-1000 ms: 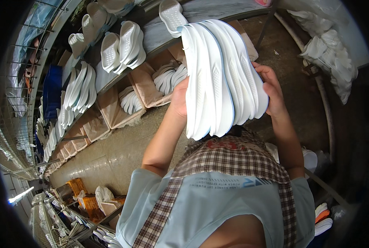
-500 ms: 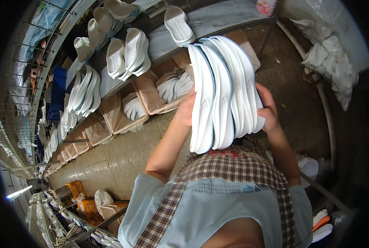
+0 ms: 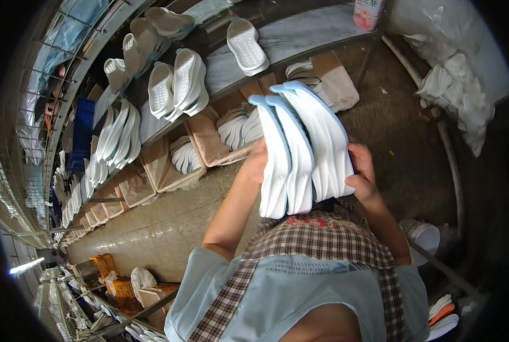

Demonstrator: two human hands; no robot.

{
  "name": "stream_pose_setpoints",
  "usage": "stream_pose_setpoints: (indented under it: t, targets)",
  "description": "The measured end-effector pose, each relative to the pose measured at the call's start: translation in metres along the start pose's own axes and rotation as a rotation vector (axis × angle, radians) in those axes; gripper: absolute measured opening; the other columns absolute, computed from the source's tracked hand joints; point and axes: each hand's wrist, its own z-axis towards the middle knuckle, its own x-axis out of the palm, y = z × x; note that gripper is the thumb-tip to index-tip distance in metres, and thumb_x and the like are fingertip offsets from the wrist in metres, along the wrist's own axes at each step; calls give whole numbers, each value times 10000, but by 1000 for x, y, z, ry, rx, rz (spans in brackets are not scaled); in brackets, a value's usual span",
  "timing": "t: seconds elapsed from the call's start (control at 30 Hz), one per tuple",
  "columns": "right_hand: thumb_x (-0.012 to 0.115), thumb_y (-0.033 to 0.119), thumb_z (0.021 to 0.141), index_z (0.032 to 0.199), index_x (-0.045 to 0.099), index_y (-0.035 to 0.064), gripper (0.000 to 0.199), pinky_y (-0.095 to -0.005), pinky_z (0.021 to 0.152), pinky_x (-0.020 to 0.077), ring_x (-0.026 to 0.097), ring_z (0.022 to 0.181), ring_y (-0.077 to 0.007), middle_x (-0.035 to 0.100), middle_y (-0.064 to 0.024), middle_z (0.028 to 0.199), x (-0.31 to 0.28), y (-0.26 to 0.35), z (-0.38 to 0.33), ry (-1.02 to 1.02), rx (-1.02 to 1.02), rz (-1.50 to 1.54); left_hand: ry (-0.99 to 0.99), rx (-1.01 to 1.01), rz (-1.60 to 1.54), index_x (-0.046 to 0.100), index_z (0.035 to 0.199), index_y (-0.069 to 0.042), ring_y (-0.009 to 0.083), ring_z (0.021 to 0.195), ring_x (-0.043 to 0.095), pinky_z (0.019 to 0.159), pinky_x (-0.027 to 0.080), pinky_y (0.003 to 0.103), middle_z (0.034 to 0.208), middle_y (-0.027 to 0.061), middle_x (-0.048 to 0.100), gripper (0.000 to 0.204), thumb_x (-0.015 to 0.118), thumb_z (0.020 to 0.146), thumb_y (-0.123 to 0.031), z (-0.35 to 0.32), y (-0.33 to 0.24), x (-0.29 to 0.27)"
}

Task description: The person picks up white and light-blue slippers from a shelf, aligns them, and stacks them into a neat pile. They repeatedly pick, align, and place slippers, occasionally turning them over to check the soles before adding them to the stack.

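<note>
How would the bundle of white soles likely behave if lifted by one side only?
The bundle of white soles probably fans apart: no strap shows, and the left hand and right hand hold opposite sides. Each sole seems fairly stiff, since its upper end holds its curve unsupported. Foam-like surfaces suggest lightness, though weight cannot be seen.
</note>
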Motion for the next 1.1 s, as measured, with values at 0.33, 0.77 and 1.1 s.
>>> stream_pose_setpoints:
  t: [0.33,0.77,1.1]
  targets:
    - [272,291,976,1279,393,-36,462,-374,1047,270,371,1256,-265,404,-198,1333,23,46,42,143,49,-81,-69,-43,91,504,1192,-26,221,1067,558,851,508,354,1166,119,557,399,618,829,-149,16,4,11]
    - [543,273,854,1232,426,-21,493,-380,986,321,414,1163,-289,420,-180,1304,49,66,46,128,3,-193,-51,-28,-1,522,1172,-28,218,1085,546,812,526,349,1161,115,563,386,617,826,-170,1,13,18]
    - [568,181,659,1359,265,-39,794,-462,897,478,513,1123,-351,436,-278,1267,3,43,33,-29,362,770,-76,10,-70,536,1157,-30,216,1098,537,782,540,345,1158,113,567,377,616,824,-187,-3,26,19]
